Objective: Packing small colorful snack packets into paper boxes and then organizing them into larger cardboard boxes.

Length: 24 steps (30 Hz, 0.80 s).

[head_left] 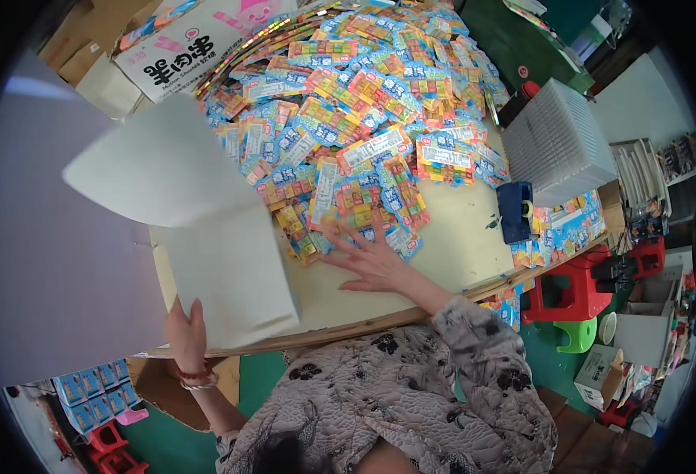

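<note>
My left hand (pixel 186 332) has its grip closed on the near edge of a white sheet (pixel 206 237), which runs long away from me, its far end curling up and leftward. My right hand (pixel 371 261) lies flat, fingers spread wide and holding nothing, fingertips touching the near packets (pixel 363 142) heaped across the tabletop (pixel 458 245). The right forearm angles in from lower right.

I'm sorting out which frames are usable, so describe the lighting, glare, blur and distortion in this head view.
Head view: even daylight, soft shadows only; the bent white sheet is bright, nearly washed out, beside the left hand; strong fisheye bending curves the table edge and leaves black corners; the right hand at the colourful packet pile is reasonably sharp, detail softening toward the rim.
</note>
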Tool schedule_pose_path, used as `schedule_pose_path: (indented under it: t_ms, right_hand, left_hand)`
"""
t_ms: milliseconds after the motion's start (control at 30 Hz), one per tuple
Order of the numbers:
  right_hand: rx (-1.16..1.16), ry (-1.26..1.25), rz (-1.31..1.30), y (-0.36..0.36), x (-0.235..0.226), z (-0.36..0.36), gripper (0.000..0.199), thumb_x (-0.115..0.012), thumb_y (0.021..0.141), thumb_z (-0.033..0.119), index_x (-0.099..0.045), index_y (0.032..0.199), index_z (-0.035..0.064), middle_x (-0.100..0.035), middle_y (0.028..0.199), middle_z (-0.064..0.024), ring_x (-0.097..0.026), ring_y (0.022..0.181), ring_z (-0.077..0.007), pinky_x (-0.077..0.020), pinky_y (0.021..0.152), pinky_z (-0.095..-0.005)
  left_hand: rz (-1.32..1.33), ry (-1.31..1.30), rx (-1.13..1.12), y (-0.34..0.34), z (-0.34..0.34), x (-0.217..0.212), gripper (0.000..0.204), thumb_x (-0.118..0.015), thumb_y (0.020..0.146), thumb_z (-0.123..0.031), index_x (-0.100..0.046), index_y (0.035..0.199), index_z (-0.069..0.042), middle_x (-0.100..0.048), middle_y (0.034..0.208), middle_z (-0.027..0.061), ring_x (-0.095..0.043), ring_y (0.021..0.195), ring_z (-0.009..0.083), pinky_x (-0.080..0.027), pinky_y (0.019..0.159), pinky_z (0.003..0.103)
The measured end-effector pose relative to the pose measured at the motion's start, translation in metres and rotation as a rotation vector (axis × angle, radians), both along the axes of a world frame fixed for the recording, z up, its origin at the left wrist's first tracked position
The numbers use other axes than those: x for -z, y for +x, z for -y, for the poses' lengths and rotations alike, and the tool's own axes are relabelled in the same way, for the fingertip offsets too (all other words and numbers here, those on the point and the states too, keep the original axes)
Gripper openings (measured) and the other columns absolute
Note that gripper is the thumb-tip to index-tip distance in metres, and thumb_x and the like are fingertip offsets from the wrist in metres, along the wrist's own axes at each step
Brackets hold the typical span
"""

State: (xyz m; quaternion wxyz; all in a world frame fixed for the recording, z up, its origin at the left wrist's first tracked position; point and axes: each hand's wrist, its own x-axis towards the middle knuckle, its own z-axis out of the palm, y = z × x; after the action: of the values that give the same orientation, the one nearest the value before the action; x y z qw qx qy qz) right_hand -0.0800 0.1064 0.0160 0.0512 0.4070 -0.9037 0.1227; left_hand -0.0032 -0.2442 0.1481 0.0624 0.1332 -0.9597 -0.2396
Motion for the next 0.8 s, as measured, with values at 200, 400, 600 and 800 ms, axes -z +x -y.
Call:
schedule_pose_path:
  t_ms: [200, 400, 600, 800]
  right_hand:
    - [-0.118, 0.042, 0.024, -0.051, -0.007, 0.021, 0.06, -0.058, 0.079, 0.06, -0.048, 0.131, 0.0316, -0.014, 0.155, -0.0032, -0.013, 0.142, -0.0291, -0.0087, 0.098, -0.0773]
    - [-0.005, 0.047, -0.257, -0.093, 0.021, 0.055, 0.057, -0.063, 0.072, 0.056, -0.055, 0.121, 0.0296, -0.018, 0.153, -0.0032, -0.016, 0.141, -0.0295, -0.0098, 0.096, -0.0791]
    - [0.017, -0.002, -0.241, -0.115, 0.019, 0.062, 0.05, -0.057, 0.082, 0.037, -0.047, 0.131, 0.032, -0.019, 0.153, -0.0028, -0.019, 0.14, -0.0297, -0.0088, 0.097, -0.0788]
    - [-0.034, -0.365, -0.161, -0.128, 0.011, 0.065, 0.046, -0.05, 0.088, 0.031, -0.045, 0.134, 0.0299, -0.02, 0.152, -0.0028, -0.022, 0.139, -0.0283, -0.0021, 0.103, -0.0737]
  left_hand:
    - [0.082, 0.222, 0.035, 0.032, -0.035, 0.012, 0.024, -0.054, 0.087, -0.008, -0.058, 0.109, 0.002, -0.063, 0.081, 0.024, -0.061, 0.075, 0.0425, -0.047, 0.063, 0.042]
    - [0.247, 0.246, -0.019, 0.024, -0.06, 0.006, 0.028, -0.055, 0.087, -0.009, -0.057, 0.113, 0.002, -0.064, 0.082, 0.0222, -0.062, 0.068, 0.033, -0.047, 0.061, 0.036]
    - [0.317, 0.299, 0.002, 0.027, -0.071, 0.011, 0.027, -0.056, 0.087, -0.01, -0.057, 0.112, 0.001, -0.063, 0.076, 0.0212, -0.06, 0.062, 0.0296, -0.045, 0.057, 0.035]
    - [0.266, 0.317, 0.121, 0.039, -0.084, 0.027, 0.028, -0.056, 0.087, -0.009, -0.056, 0.113, 0.002, -0.062, 0.076, 0.0224, -0.061, 0.065, 0.0348, -0.046, 0.059, 0.039]
